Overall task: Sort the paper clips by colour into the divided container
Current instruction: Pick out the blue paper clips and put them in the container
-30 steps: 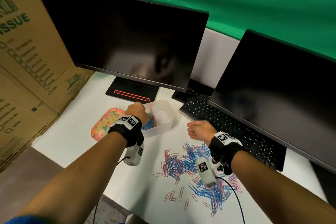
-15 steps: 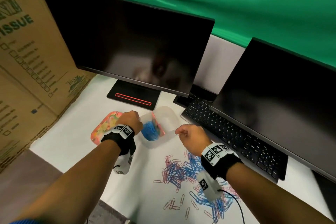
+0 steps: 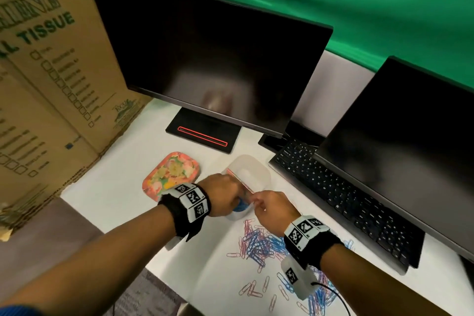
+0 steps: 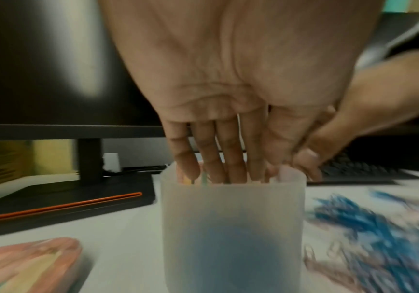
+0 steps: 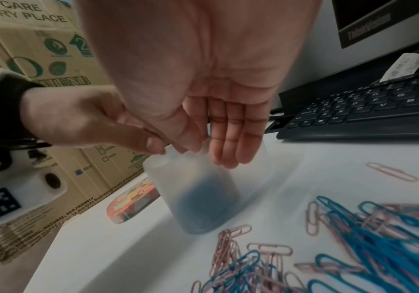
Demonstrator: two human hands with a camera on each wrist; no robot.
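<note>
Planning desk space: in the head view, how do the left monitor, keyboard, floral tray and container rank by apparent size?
Largest: left monitor.
Next: keyboard.
Smallest: floral tray and container. They look about alike, and the container is partly hidden, so I won't rank them.

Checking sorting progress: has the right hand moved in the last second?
Yes. The right hand went left, away from the keyboard, to the container rim.

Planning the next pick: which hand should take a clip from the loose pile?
Right, probably. The right hand sits nearest the loose paper clips, fingers straight. The left hand pinches the divided container by its rim, likely steadying it.
</note>
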